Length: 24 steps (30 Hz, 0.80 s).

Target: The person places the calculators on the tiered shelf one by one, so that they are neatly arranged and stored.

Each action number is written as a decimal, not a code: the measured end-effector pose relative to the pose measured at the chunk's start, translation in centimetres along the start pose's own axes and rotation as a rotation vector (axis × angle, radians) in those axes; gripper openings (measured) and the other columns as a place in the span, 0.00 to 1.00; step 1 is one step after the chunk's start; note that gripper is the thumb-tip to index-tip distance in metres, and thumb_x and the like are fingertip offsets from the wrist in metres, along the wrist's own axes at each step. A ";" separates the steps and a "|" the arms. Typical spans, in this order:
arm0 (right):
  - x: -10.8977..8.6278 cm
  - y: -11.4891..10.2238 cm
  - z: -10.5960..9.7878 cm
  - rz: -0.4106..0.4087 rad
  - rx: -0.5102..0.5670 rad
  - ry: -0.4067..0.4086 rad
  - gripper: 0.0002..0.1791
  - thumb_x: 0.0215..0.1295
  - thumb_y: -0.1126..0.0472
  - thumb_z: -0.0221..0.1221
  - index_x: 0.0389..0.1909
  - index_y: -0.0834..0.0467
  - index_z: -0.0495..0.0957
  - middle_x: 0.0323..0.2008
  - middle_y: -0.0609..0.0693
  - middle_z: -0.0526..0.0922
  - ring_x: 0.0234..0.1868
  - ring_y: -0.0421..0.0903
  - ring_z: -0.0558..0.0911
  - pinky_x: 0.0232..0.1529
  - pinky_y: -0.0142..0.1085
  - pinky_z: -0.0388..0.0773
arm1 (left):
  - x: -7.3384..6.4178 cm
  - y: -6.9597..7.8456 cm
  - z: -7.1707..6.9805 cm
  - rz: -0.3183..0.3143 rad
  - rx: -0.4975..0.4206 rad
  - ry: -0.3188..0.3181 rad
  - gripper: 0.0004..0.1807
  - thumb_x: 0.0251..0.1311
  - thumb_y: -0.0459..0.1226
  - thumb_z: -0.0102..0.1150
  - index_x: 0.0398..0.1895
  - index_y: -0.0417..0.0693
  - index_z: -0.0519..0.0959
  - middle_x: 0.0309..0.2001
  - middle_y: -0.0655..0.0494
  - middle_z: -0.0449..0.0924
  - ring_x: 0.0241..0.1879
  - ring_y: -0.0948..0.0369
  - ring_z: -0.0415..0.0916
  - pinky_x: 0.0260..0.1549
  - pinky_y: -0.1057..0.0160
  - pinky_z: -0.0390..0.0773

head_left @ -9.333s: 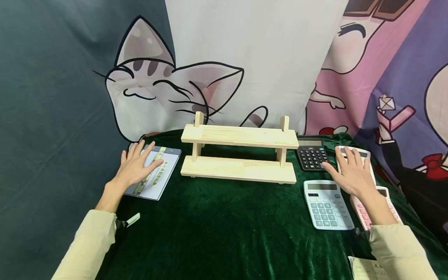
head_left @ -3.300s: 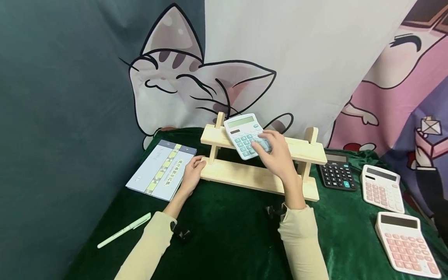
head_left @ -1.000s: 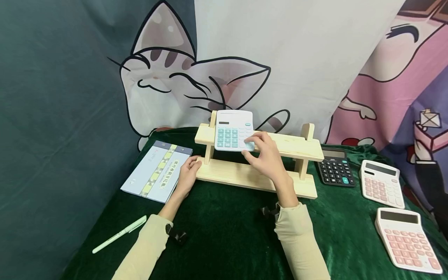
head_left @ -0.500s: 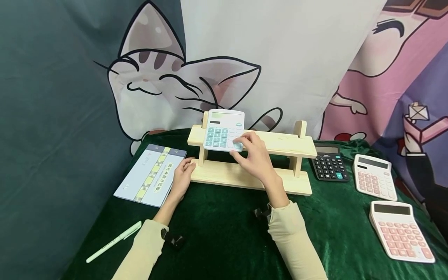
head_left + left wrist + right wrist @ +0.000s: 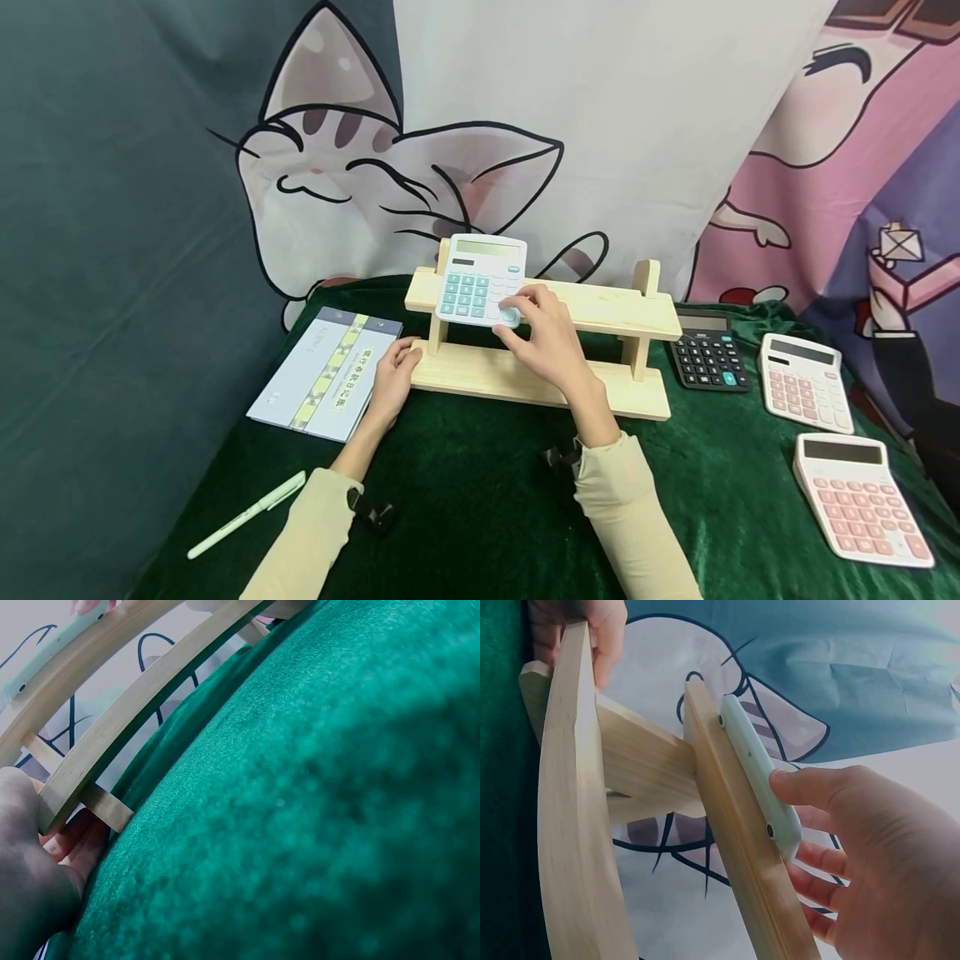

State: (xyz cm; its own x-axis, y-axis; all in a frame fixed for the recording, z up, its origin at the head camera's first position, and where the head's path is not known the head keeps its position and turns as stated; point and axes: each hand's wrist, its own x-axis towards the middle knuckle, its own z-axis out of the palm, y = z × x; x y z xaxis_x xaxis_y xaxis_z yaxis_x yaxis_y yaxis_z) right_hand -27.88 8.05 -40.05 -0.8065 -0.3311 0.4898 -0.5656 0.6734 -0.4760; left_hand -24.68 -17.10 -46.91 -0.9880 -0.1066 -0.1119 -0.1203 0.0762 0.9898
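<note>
A white calculator with blue keys (image 5: pixel 480 279) stands leaning back at the left end of the upper board of a two-tier wooden shelf (image 5: pixel 615 308). My right hand (image 5: pixel 551 337) pinches its lower right corner. In the right wrist view the thumb of my right hand (image 5: pixel 877 847) lies on the bottom edge of the calculator (image 5: pixel 757 776), which is against the upper board. My left hand (image 5: pixel 392 383) grips the left end of the lower board, thumb on top. The left wrist view shows fingers of the left hand (image 5: pixel 37 862) under that board.
Left of the shelf lies a blue-grey book (image 5: pixel 326 375), and a pale green pen (image 5: pixel 247 515) is nearer the front. On the right lie a black calculator (image 5: pixel 708 352) and two white-and-pink calculators (image 5: pixel 806 383). Dark green cloth (image 5: pixel 480 500) covers the table.
The blue-keyed calculator has gone from the cloth at right onto the upper board, straightening from a tilt. My left hand has moved from the book to the lower board. Little differs since half a second ago.
</note>
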 end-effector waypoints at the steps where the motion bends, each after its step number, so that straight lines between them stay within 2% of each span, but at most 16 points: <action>1: 0.0 0.0 0.0 0.000 -0.001 -0.002 0.17 0.63 0.51 0.67 0.50 0.54 0.82 0.54 0.53 0.75 0.51 0.50 0.72 0.53 0.49 0.66 | 0.0 0.0 0.0 -0.001 0.002 0.000 0.25 0.74 0.38 0.47 0.71 0.37 0.65 0.65 0.38 0.74 0.62 0.49 0.72 0.62 0.54 0.68; 6: -0.1 -0.1 -0.2 0.005 0.004 -0.014 0.17 0.64 0.51 0.66 0.50 0.53 0.82 0.54 0.52 0.74 0.50 0.50 0.72 0.53 0.49 0.66 | 0.4 -0.4 -0.1 -0.006 0.004 -0.004 0.26 0.74 0.38 0.47 0.71 0.37 0.64 0.65 0.37 0.73 0.64 0.47 0.71 0.64 0.51 0.67; 14: -0.5 -0.1 -0.8 -0.003 0.021 -0.016 0.18 0.66 0.52 0.63 0.53 0.55 0.81 0.57 0.53 0.76 0.54 0.51 0.73 0.56 0.50 0.68 | 2.2 -3.1 -0.1 0.009 -0.021 0.009 0.25 0.75 0.41 0.48 0.71 0.42 0.66 0.65 0.40 0.74 0.62 0.49 0.72 0.62 0.53 0.67; 19: -1.2 0.3 -1.9 0.002 0.014 -0.021 0.20 0.67 0.52 0.62 0.57 0.56 0.79 0.58 0.54 0.75 0.56 0.52 0.73 0.56 0.50 0.69 | 2.1 -3.5 0.1 0.048 -0.011 0.024 0.23 0.74 0.43 0.49 0.68 0.45 0.69 0.62 0.42 0.77 0.60 0.51 0.74 0.59 0.55 0.69; 24: -2.0 1.0 -4.0 -0.037 -0.026 -0.027 0.22 0.68 0.51 0.62 0.58 0.57 0.78 0.57 0.56 0.76 0.56 0.54 0.73 0.56 0.51 0.70 | 1.9 -3.6 0.0 0.063 -0.008 0.040 0.23 0.73 0.42 0.50 0.67 0.44 0.69 0.61 0.41 0.77 0.59 0.51 0.75 0.59 0.54 0.70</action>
State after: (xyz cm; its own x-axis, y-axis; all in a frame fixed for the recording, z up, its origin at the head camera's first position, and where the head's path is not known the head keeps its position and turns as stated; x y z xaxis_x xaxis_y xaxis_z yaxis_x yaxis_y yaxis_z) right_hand -26.18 12.00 -38.62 -0.7896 -0.3738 0.4866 -0.5908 0.6774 -0.4383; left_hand -26.12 -17.54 -50.64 -0.9889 -0.1411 -0.0455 -0.0566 0.0757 0.9955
